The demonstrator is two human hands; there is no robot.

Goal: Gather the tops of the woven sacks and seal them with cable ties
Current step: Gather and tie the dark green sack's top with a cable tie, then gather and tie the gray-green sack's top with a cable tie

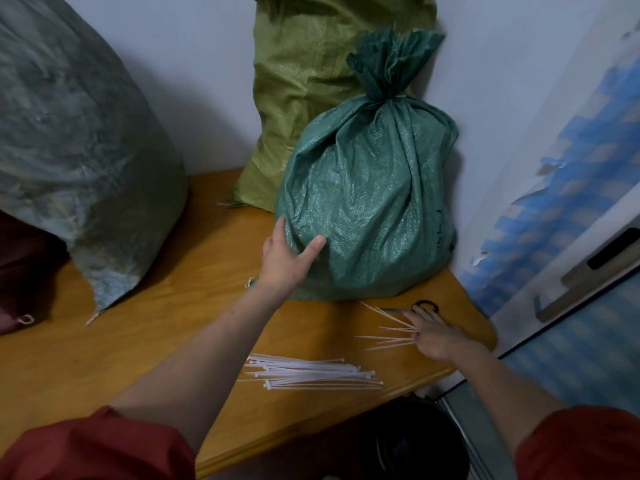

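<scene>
Left hand (282,258), fingers spread flat, presses green sack (374,188); right hand (438,337) pinches fanned cable ties (388,332); scissors (426,306) just beyond.

Single head-worn wide-angle view, looking forward-down, close over table (138,341) corner, facing sacks (367,202) at wall (207,64).

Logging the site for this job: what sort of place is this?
Likely an indoor storage or packing corner: stuffed woven sacks on a wooden table against a plain wall, with a pile of cable ties laid out.
</scene>
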